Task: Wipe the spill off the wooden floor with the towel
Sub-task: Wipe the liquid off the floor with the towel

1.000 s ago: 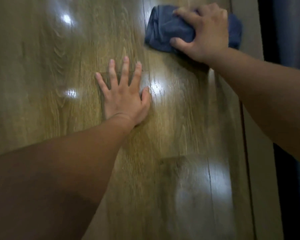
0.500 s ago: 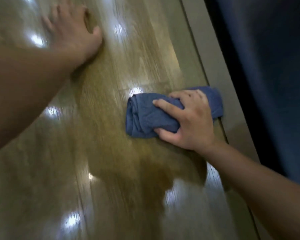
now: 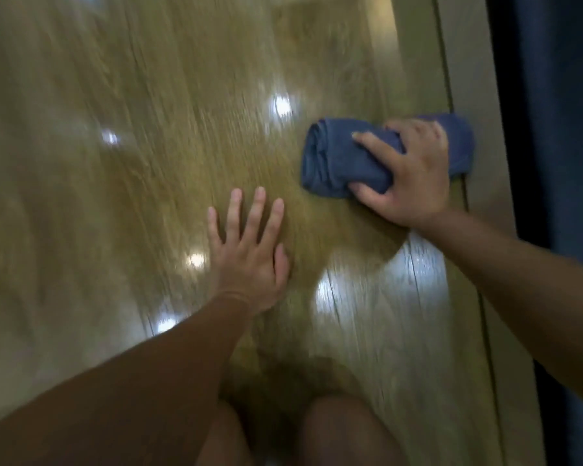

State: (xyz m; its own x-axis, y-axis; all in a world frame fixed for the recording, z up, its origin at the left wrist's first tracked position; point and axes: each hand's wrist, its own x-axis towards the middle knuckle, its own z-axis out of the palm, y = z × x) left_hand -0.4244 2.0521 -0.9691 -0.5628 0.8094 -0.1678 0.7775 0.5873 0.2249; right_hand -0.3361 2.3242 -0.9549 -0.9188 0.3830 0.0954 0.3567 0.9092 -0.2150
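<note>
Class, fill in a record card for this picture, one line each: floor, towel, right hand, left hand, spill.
floor: glossy wooden boards with bright light reflections
towel: blue, rolled up, lying on the floor near its right edge
right hand: grips the towel, fingers curled over it
left hand: flat on the floor, fingers spread, apart from the towel
spill: cannot tell, picture is blurred

Bare wooden floor point(image 3: 132, 196) left; pale strip point(image 3: 468, 79) bounds right.
</note>
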